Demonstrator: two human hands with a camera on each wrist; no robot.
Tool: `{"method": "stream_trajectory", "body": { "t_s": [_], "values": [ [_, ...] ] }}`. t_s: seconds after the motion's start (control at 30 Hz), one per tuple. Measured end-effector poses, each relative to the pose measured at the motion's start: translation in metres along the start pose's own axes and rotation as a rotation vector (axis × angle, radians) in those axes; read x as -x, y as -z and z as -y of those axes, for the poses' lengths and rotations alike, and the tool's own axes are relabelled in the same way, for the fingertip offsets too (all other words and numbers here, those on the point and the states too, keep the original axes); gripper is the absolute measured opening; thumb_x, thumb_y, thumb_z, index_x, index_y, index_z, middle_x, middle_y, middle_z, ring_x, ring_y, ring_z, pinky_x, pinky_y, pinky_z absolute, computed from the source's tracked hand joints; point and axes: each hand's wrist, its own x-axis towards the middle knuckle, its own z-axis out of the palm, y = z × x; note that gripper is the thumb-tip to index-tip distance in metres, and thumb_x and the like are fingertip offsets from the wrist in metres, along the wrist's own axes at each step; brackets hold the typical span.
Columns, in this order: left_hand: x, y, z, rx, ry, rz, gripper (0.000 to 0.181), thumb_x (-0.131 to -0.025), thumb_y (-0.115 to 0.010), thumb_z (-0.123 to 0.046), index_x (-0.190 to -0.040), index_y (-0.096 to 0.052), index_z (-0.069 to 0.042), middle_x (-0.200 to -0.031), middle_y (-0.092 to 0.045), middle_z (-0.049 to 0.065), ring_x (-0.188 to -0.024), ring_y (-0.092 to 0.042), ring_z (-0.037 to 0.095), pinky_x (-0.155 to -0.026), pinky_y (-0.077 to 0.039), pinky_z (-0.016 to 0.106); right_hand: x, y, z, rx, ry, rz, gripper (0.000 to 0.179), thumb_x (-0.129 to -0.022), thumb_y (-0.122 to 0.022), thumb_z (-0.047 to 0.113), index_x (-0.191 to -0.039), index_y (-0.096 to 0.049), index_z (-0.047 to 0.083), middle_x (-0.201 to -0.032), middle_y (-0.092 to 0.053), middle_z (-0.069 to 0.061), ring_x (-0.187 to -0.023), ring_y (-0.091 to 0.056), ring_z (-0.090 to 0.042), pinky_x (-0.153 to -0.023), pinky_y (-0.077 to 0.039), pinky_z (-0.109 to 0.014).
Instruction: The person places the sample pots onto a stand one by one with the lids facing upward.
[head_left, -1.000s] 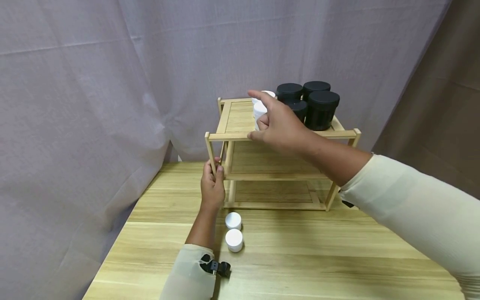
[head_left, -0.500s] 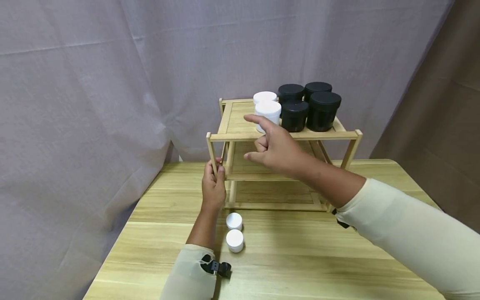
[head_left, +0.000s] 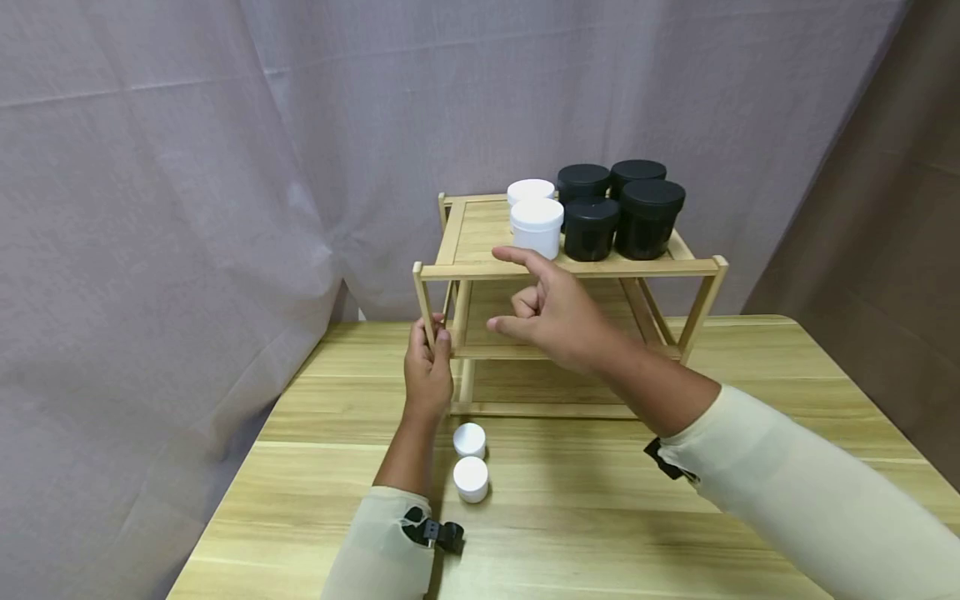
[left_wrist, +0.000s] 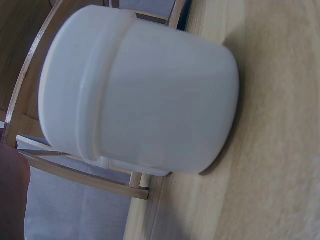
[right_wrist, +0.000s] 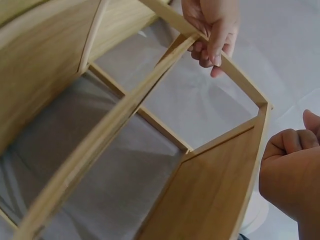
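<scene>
In the head view, my left hand (head_left: 427, 375) grips the left front post of a three-level wooden shelf rack (head_left: 465, 272). My right hand (head_left: 564, 317) hovers before the rack, thumb and index finger spread apart, the other fingers bent, nothing held. Right above its index finger stands a white lidded jar (head_left: 537, 229) on the top level, with a second white jar (head_left: 531, 191) behind it. Several black lidded jars (head_left: 591, 232) are grouped to their right. The right wrist view also shows the left hand (right_wrist: 215, 30) wrapped on the frame (right_wrist: 240, 77).
Two smaller white jars, a nearer one (head_left: 471, 480) and a farther one (head_left: 469, 438), stand on the wooden table (head_left: 570, 517) beside my left forearm. The nearer jar (left_wrist: 170, 95) fills much of the left wrist view. Grey curtains (head_left: 360, 125) hang behind the rack.
My right hand has drawn down and back from the white jars to in front of the top rail, uncovering them. The left hand keeps its hold on the post.
</scene>
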Motion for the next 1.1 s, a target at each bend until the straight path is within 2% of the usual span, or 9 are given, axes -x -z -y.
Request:
{"method": "stream_trajectory", "body": {
  "t_s": [0.07, 0.27, 0.47, 0.57, 0.7, 0.83, 0.97, 1.1],
  "values": [
    [0.000, 0.000, 0.000, -0.001, 0.003, -0.003, 0.031, -0.114, -0.049, -0.005, -0.142, -0.052, 0.008, -0.109, -0.057, 0.022, -0.089, -0.054, 0.012, -0.081, -0.049, 0.023, 0.002, -0.001, -0.005, -0.024, 0.006, -0.007, 0.086, -0.093, -0.079, -0.006, -0.167, -0.036, 0.006, -0.058, -0.034, 0.008, -0.050, -0.031, -0.006, -0.050, -0.029, -0.022],
    [0.001, 0.001, -0.002, 0.012, 0.013, -0.001, 0.032, -0.115, -0.048, -0.005, -0.143, -0.051, 0.008, -0.107, -0.056, 0.017, -0.089, -0.053, 0.013, -0.081, -0.048, 0.023, 0.012, -0.008, -0.017, -0.091, -0.007, -0.034, 0.083, -0.094, -0.079, -0.005, -0.166, -0.040, 0.009, -0.058, -0.034, 0.008, -0.050, -0.030, -0.006, -0.049, -0.027, -0.022],
    [0.000, 0.001, 0.001, 0.012, 0.007, -0.012, 0.030, -0.114, -0.049, -0.005, -0.142, -0.052, 0.008, -0.106, -0.056, 0.024, -0.087, -0.053, 0.012, -0.080, -0.048, 0.024, 0.019, -0.016, -0.027, -0.177, -0.033, -0.061, 0.082, -0.094, -0.079, -0.004, -0.165, -0.042, 0.014, -0.057, -0.036, 0.008, -0.049, -0.030, -0.007, -0.050, -0.028, -0.023],
    [0.000, 0.000, 0.001, 0.007, 0.008, -0.016, 0.030, -0.114, -0.050, -0.006, -0.141, -0.053, 0.007, -0.106, -0.057, 0.024, -0.087, -0.054, 0.011, -0.080, -0.048, 0.022, 0.022, -0.019, -0.032, -0.197, -0.033, -0.068, 0.082, -0.094, -0.079, -0.004, -0.165, -0.042, 0.015, -0.057, -0.036, 0.008, -0.050, -0.030, -0.006, -0.050, -0.029, -0.022],
    [0.000, -0.001, 0.000, 0.004, 0.007, -0.006, 0.031, -0.114, -0.049, -0.006, -0.142, -0.052, 0.008, -0.105, -0.057, 0.021, -0.087, -0.053, 0.013, -0.080, -0.049, 0.025, 0.028, -0.023, -0.040, -0.215, -0.027, -0.082, 0.081, -0.093, -0.079, -0.005, -0.164, -0.044, 0.013, -0.057, -0.037, 0.008, -0.050, -0.030, -0.005, -0.049, -0.028, -0.022],
    [0.000, -0.001, -0.002, -0.001, 0.005, 0.002, 0.033, -0.115, -0.048, -0.006, -0.143, -0.050, 0.010, -0.102, -0.056, 0.012, -0.086, -0.053, 0.012, -0.079, -0.049, 0.027, 0.035, -0.028, -0.048, -0.229, -0.031, -0.070, 0.079, -0.094, -0.079, -0.005, -0.164, -0.045, 0.012, -0.057, -0.038, 0.008, -0.050, -0.031, -0.005, -0.050, -0.030, -0.021],
    [0.001, -0.001, -0.003, -0.001, 0.009, 0.000, 0.033, -0.115, -0.048, -0.006, -0.143, -0.051, 0.010, -0.098, -0.054, 0.003, -0.084, -0.052, 0.011, -0.077, -0.047, 0.023, 0.040, -0.034, -0.056, -0.243, -0.041, -0.059, 0.080, -0.094, -0.079, -0.004, -0.164, -0.044, 0.011, -0.058, -0.039, 0.009, -0.049, -0.032, -0.005, -0.049, -0.030, -0.021],
    [0.001, -0.001, -0.002, 0.003, 0.006, -0.001, 0.032, -0.115, -0.049, -0.006, -0.143, -0.051, 0.010, -0.097, -0.053, 0.000, -0.084, -0.052, 0.010, -0.077, -0.047, 0.021, 0.044, -0.037, -0.062, -0.263, -0.057, -0.060, 0.081, -0.093, -0.079, -0.003, -0.164, -0.044, 0.013, -0.057, -0.039, 0.009, -0.049, -0.031, -0.005, -0.049, -0.028, -0.021]
  ]
}}
